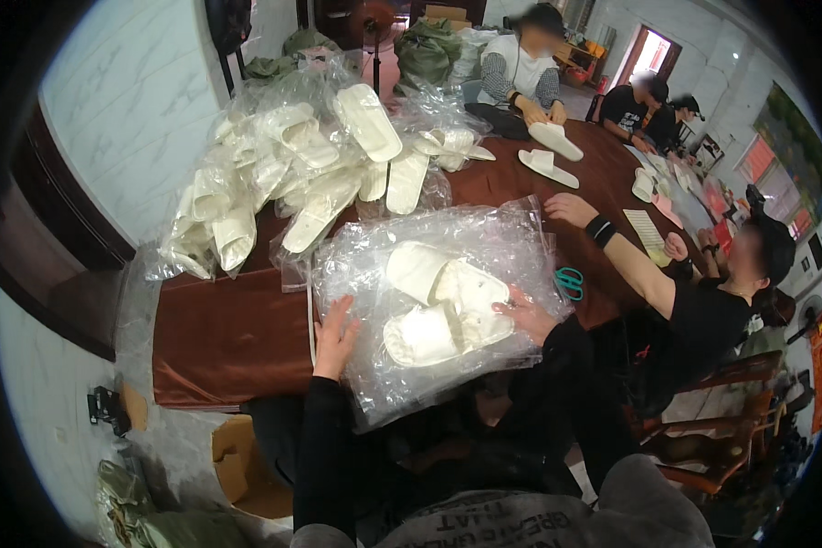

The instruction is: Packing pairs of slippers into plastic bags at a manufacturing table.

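Your grey shirt (493, 521) lies nearest, with the black sleeves reaching out to both hands. Your left hand (336, 340) has its fingers spread at the near left side of the clear plastic (388, 393); how firmly it presses, I cannot tell. Your right hand (525, 315) rests its fingertips on the heel end of the white slippers (420, 338); whether the thumb closes beneath to pinch, I cannot tell.

That pair lies between your hands, toes toward the left one, heels crowded together by the right. Whether it sits inside the plastic or on top is unclear. To handle it well, I would steady the sheet with the left palm and push gently at the heels, so both soles line up without creasing the straps. Slick film will probably slide, so light, even pressure should serve better than a shove.

Just beyond your right hand lie the scissors (569, 283); mind the blades near the film. A co-worker's hand (571, 210) reaches in farther out, so leave it room. Past your left hand, bagged slippers (306, 137) are heaped.
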A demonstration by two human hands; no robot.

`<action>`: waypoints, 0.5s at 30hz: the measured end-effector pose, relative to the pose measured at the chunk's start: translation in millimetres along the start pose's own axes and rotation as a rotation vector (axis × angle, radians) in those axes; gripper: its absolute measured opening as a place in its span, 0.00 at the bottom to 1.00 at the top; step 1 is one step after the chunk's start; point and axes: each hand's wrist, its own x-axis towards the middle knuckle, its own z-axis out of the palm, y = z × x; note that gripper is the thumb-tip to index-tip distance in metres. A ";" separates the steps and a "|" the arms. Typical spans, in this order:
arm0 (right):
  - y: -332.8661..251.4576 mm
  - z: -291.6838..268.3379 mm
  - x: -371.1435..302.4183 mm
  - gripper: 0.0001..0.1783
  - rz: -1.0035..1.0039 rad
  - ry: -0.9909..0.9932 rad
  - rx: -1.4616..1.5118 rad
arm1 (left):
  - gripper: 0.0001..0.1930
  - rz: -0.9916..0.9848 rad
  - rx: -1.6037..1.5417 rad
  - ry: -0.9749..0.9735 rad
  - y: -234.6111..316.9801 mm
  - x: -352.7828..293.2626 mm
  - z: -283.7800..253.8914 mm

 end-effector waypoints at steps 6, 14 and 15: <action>16.9 3.6 17.0 0.23 0.009 -0.004 -0.136 | 0.25 0.169 0.125 0.101 59.2 -5.6 13.3; -15.0 -91.6 13.7 0.19 -0.149 0.175 0.039 | 0.29 0.074 0.564 0.060 26.3 -20.7 44.6; -36.7 -104.7 -2.1 0.17 -0.078 0.302 -0.068 | 0.29 0.055 0.555 0.070 22.9 -24.5 42.7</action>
